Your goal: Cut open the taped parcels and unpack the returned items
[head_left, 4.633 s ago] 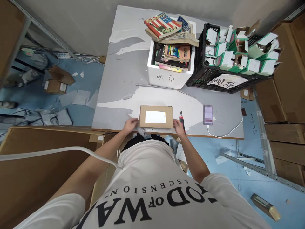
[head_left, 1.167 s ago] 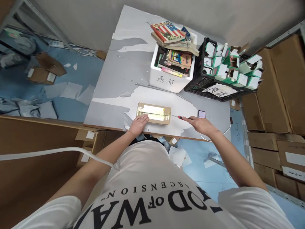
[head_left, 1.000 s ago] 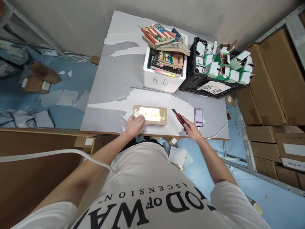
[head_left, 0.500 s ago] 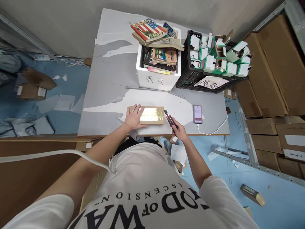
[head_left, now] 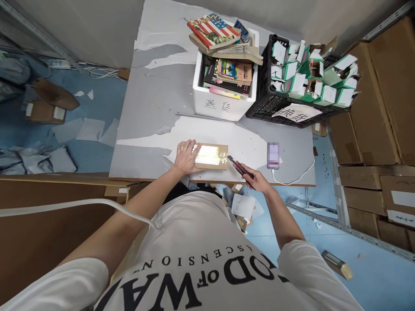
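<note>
A small brown cardboard box [head_left: 223, 156] with a white label and shiny clear tape lies near the front edge of the table. My left hand [head_left: 187, 159] grips its left end, thumb along the near side and fingers over the top towards the far side. In my right hand [head_left: 258, 179] is a black and red utility knife [head_left: 239, 166], its tip pointing left at the box's right end. Whether the tip touches the box, I cannot tell.
A phone [head_left: 273, 155] on a white cable lies to the right. Behind stand a white bin [head_left: 220, 106] of books and a black crate [head_left: 264, 108] of white-and-green cartons. Large cardboard boxes [head_left: 372, 99] are stacked at the right. The table [head_left: 155, 99] has torn paper on it.
The knife has tilted flatter, and its tip has shifted from the box's far right corner to about the middle of its right end. My left hand keeps its grip. The whole view has shifted slightly.
</note>
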Tool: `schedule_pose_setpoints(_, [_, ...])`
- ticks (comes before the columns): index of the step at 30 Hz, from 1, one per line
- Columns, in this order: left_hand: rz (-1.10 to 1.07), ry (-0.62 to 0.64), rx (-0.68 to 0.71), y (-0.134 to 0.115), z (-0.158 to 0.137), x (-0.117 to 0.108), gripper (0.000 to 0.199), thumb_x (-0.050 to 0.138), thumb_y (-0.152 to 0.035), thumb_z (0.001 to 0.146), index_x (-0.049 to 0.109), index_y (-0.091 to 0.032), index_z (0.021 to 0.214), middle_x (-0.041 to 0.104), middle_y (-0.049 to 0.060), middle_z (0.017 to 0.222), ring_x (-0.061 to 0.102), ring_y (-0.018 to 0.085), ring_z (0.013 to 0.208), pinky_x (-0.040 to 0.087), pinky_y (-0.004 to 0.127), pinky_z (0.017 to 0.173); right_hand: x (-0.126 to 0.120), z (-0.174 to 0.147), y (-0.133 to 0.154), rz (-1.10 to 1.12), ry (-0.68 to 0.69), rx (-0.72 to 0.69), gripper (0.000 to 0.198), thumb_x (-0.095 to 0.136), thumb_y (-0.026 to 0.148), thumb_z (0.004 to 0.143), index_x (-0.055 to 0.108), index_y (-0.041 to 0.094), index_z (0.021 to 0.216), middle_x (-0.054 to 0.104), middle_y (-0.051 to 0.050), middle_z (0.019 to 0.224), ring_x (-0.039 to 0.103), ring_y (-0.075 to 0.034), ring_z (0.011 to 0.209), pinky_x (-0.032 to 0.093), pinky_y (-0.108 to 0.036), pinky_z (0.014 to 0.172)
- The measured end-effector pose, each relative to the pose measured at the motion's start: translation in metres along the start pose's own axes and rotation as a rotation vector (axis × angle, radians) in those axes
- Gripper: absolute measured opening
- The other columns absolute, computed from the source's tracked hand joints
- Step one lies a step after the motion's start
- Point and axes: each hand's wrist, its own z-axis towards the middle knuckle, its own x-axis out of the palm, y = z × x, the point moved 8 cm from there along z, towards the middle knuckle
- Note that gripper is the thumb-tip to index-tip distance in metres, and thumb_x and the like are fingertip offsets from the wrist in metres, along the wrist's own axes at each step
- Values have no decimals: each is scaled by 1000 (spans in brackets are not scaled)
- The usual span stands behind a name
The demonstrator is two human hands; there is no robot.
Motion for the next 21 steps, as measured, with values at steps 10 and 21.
schedule_pose_setpoints(10, [-32,25,-2,3,1,0,111,70,-65,57,28,-17,148,24,20,154,17,40,141,5,56,113,25,-34,-40,160,-100,32,70,61,46,79,42,24,142,68,-1,80,45,-7,41,38,-22,36])
schedule_pose_setpoints(21, [-343,-151,-167,45,3,-19,86,47,-62,82,25,-13,149,17,18,156,13,33,145,18,52,114,15,-30,-43,574,-602,-66,47,62,54,76,53,23,110,66,-6,105,61,-10,59,48,-22,44])
